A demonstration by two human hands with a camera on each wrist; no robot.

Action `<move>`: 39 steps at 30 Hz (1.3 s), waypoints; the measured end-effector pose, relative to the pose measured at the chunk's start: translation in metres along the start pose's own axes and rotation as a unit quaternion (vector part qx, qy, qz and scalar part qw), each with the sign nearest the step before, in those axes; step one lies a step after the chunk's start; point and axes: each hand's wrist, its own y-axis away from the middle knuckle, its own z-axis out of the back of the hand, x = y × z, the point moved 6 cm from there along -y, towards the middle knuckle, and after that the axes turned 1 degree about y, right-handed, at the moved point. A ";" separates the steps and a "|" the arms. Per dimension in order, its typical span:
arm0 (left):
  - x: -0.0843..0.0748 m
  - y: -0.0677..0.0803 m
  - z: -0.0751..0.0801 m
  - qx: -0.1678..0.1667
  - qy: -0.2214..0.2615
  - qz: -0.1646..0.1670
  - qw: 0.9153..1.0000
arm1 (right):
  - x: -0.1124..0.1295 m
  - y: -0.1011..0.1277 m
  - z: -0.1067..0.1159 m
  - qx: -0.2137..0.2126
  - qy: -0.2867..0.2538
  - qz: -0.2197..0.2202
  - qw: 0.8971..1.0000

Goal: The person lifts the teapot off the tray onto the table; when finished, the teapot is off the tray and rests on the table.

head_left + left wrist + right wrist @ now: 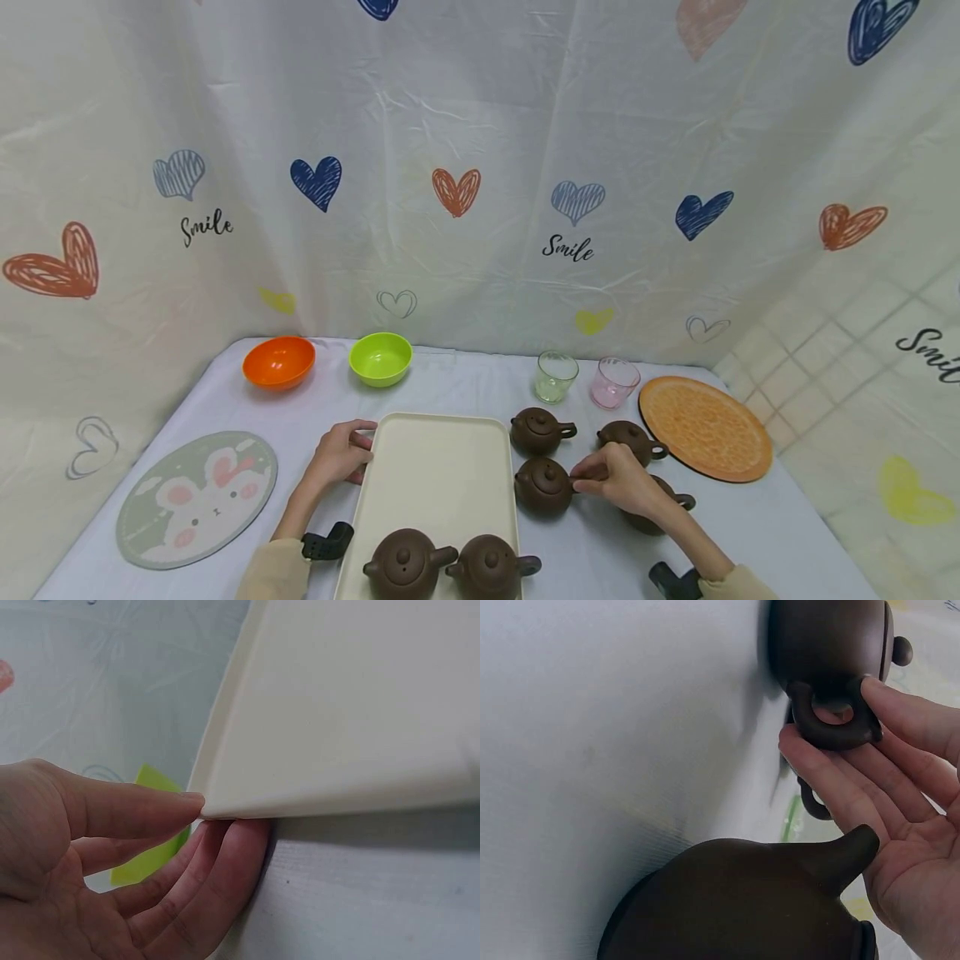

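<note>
My left hand (341,454) holds the left edge of a cream tray (442,475). In the left wrist view its thumb lies on the rim, with the fingers (244,855) under it. My right hand (617,477) grips the handle of a dark brown teapot (543,486) standing just right of the tray; in the right wrist view the thumb and fingers are at the handle (836,735). Two more brown teapots, one on the left (405,562) and one on the right (487,567), sit side by side at the tray's near end.
More teapots (538,429) stand around my right hand, one (652,504) partly hidden under it. Behind are a green glass (556,379), a pink glass (615,383) and an orange round mat (705,429). Leftward are an orange bowl (279,364), a green bowl (381,360) and a rabbit mat (197,500).
</note>
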 end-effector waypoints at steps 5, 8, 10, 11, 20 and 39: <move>-0.001 0.001 0.001 0.000 -0.002 0.002 1.000 | 0.003 -0.002 0.003 -0.014 0.006 0.001 1.000; -0.001 0.001 0.001 0.001 -0.001 0.003 1.000 | 0.009 -0.001 0.008 -0.032 0.015 0.003 0.999; -0.001 0.002 0.001 0.002 0.000 0.003 1.000 | 0.014 0.000 0.011 -0.048 0.017 0.002 0.999; -0.001 0.002 0.001 0.002 -0.001 0.002 1.000 | 0.017 0.000 0.013 -0.056 0.014 0.001 0.998; -0.002 0.001 0.001 0.006 -0.001 0.002 1.000 | 0.053 0.010 0.005 -0.072 -0.038 0.012 0.997; 0.002 -0.003 -0.001 0.005 0.002 0.007 1.000 | 0.086 0.027 -0.058 0.038 -0.148 0.007 0.988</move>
